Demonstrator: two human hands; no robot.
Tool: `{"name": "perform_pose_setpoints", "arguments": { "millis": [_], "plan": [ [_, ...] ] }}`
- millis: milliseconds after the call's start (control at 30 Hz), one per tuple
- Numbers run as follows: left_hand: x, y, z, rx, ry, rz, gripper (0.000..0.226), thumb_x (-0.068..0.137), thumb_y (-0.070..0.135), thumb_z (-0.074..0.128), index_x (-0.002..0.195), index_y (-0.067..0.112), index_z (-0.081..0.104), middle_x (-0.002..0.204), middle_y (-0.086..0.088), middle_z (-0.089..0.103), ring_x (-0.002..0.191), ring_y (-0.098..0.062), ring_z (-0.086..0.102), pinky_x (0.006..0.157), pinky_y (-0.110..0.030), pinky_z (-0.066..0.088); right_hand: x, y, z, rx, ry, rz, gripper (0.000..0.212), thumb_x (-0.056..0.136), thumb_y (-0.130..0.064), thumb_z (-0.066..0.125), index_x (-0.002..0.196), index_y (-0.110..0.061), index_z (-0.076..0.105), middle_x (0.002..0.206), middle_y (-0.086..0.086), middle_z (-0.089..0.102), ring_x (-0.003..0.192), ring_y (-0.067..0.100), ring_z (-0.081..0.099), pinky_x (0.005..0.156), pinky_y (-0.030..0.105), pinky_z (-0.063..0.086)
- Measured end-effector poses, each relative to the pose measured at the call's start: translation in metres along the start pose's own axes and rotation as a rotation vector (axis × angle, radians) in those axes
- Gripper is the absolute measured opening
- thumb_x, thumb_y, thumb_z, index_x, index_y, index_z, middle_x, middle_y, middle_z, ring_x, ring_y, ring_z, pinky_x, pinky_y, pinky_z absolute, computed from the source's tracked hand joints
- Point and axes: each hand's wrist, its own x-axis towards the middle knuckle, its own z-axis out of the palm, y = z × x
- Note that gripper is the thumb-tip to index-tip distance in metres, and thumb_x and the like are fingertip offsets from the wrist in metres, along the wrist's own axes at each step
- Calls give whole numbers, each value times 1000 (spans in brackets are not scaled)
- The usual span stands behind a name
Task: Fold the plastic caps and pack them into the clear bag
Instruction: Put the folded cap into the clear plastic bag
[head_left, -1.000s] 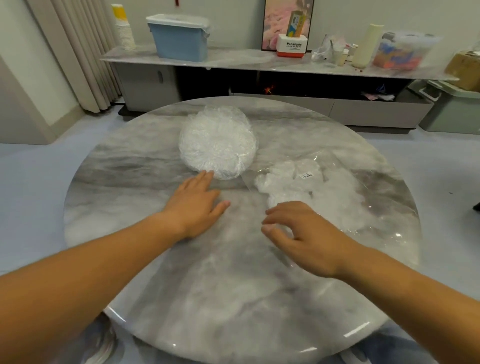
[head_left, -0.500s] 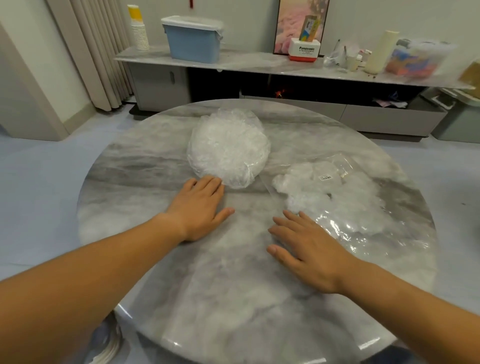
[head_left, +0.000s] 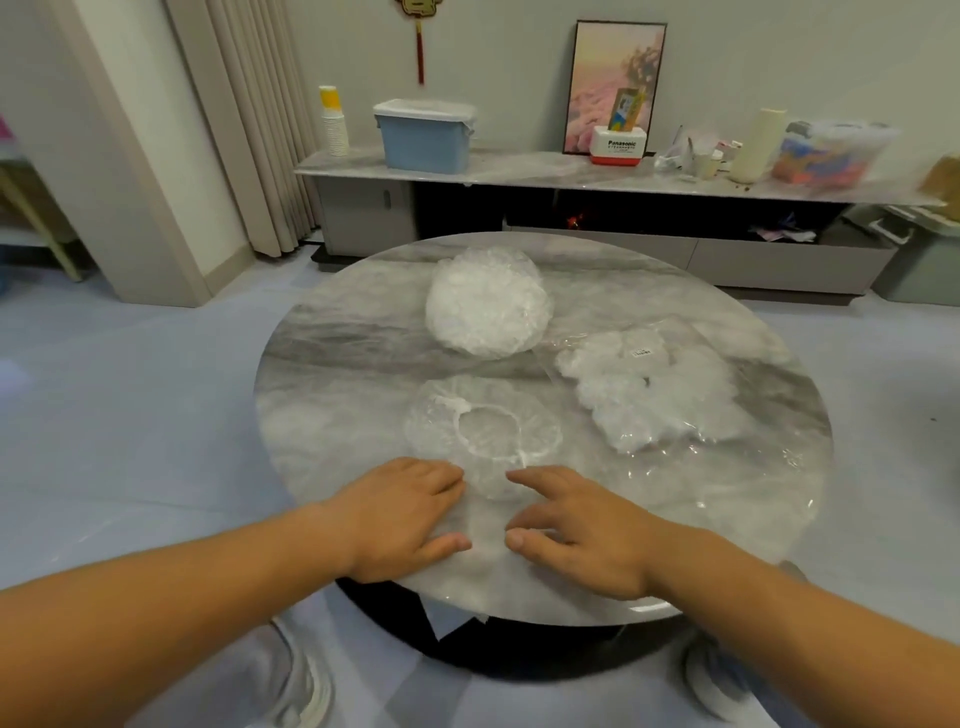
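Marble table (head_left: 322, 374) w/ plastic cap (head_left: 483, 431), sideboard (head_left: 571, 179) behind.

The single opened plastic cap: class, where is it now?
In the head view the opened cap lies on the table, just beyond the left hand and right hand, nearer than the heap of caps, left of the clear bag.

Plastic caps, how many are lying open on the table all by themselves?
1. The open cap lies by the left hand and right hand. More are bunched in the far pile and the clear bag at right, too crumpled to count.
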Motion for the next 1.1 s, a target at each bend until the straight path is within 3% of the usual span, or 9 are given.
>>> {"name": "perform_pose_setpoints", "arguments": {
  "millis": [100,300,433,500,667,767,933,1033,1100],
  "plan": [
    [-13,5,3,-15,-47,8,80,97,67,18,156,13,28,163,-5,25,147,-21,27,122,-32,16,-2,-5,18,-38,-87,33,65,95,-74,25,140,-38,56,169,-7,13,154,11,9,125,39,15],
    [-19,1,12,-149,-36,17,79,94,72,14,143,19,46,145,5,45,123,-18,50,106,-35,41,-9,-4,22,-167,-77,18,68,101,-65,24,143,-20,53,161,-4,34,148,15,29,120,38,27],
    [-21,-5,12,-383,4,-13,52,100,56,40,142,29,51,139,17,49,121,-6,53,103,-28,45,-22,-1,11,-104,-9,1,70,99,-65,21,129,-19,66,140,-7,58,132,9,47,112,31,36],
    [-22,-6,11,-546,34,-48,44,99,49,50,138,31,56,133,21,55,117,4,54,103,-24,45,-28,-4,5,7,55,17,57,103,-59,30,124,-22,69,130,-11,63,124,2,50,109,25,37],
    [-12,-9,5,-898,106,-171,27,96,33,63,122,33,69,118,24,67,110,12,59,103,-18,46,-24,-5,-3,292,137,58,57,90,-71,32,107,-36,73,134,-28,50,127,-11,43,106,14,33],
    [-3,-14,6,-1049,156,-268,22,96,29,63,117,31,73,114,22,70,106,10,62,100,-18,48,-15,5,3,231,105,36,64,91,-80,28,109,-38,73,140,-32,38,132,-15,33,105,9,28],
    [17,-24,1,-937,190,-353,21,96,33,61,113,32,73,105,21,70,95,10,63,83,-7,47,13,17,13,201,169,35,73,97,-73,17,117,-26,70,131,-20,50,131,-2,39,111,23,31],
    [29,-24,1,-835,186,-393,25,95,37,62,117,28,71,106,17,69,93,2,62,86,-15,48,26,24,13,144,257,45,69,90,-74,21,135,-38,60,152,-22,30,146,0,18,119,24,17],
    [35,-23,5,-742,193,-385,31,95,36,61,122,24,70,113,12,66,96,-1,58,91,-20,47,32,23,8,93,328,-20,60,94,-67,30,138,-37,58,159,-18,25,148,2,16,118,28,18]
  ]
}}
